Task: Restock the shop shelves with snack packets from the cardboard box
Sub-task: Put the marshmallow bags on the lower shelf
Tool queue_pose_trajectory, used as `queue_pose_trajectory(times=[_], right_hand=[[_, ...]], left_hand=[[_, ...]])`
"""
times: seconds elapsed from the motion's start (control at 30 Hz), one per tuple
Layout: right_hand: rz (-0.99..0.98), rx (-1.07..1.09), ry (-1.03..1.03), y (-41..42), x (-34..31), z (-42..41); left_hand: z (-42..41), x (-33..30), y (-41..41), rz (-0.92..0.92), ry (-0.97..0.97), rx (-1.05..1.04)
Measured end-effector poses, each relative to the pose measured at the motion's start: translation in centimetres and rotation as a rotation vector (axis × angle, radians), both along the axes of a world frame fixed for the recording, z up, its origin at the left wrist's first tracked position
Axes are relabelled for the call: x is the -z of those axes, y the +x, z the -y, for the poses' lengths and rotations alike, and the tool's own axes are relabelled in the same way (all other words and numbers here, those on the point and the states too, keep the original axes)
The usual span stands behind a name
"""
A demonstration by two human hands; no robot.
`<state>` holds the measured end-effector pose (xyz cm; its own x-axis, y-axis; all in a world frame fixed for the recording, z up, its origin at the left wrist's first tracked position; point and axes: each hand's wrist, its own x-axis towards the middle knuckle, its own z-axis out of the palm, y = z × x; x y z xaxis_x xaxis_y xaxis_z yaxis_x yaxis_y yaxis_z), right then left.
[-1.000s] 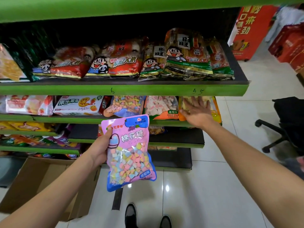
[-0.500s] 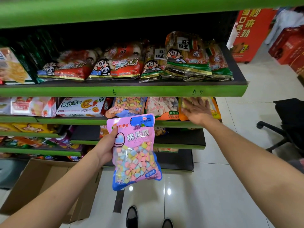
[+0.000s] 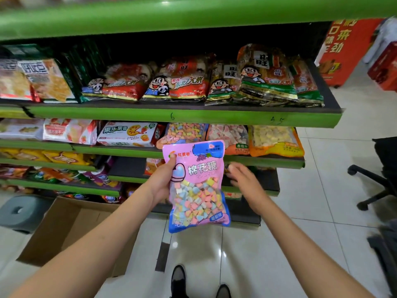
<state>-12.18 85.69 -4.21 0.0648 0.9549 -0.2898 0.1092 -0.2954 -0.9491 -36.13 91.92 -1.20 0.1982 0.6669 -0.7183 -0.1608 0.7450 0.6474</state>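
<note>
The left hand (image 3: 164, 179) grips a marshmallow packet (image 3: 196, 186) by its upper left edge, thumb on the printed front and the other fingers hidden behind it. The packet is a glossy plastic pouch, pink across the top and middle with blue at the upper right corner and along the bottom. A clear window shows small pastel pieces in pink, blue, yellow and orange. It hangs upright with its long axis running top to bottom, tilted slightly, printed face toward the person, in front of the shelf edge below the marshmallow row.

Just to its right the right hand (image 3: 243, 179) hovers with fingers relaxed and spread, holding nothing, close to the packet's right edge; whether it touches is unclear.

Behind the packet, on the green-edged shelf (image 3: 236, 161), lie more marshmallow bags (image 3: 227, 136) and a yellow-orange bag (image 3: 275, 139) at the right end. The shelf above carries shiny rice cracker bags (image 3: 266, 76). An open brown cardboard box (image 3: 71, 229) sits on the tiled floor (image 3: 268, 254) at the lower left, beside the bottom shelves.
</note>
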Motion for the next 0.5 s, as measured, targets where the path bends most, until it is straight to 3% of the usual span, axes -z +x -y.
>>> queue_pose_trajectory(times=[0.13, 0.5], right_hand=[[-0.271, -0.180, -0.211, -3.5, 2.1, 4.0], [-0.649, 0.029, -0.399, -3.2, 3.3, 6.6]], left_hand=[[0.6, -0.1, 0.6, 0.084, 0.019, 0.012], [1.4, 0.1, 0.0, 0.202, 0.047, 0.038]])
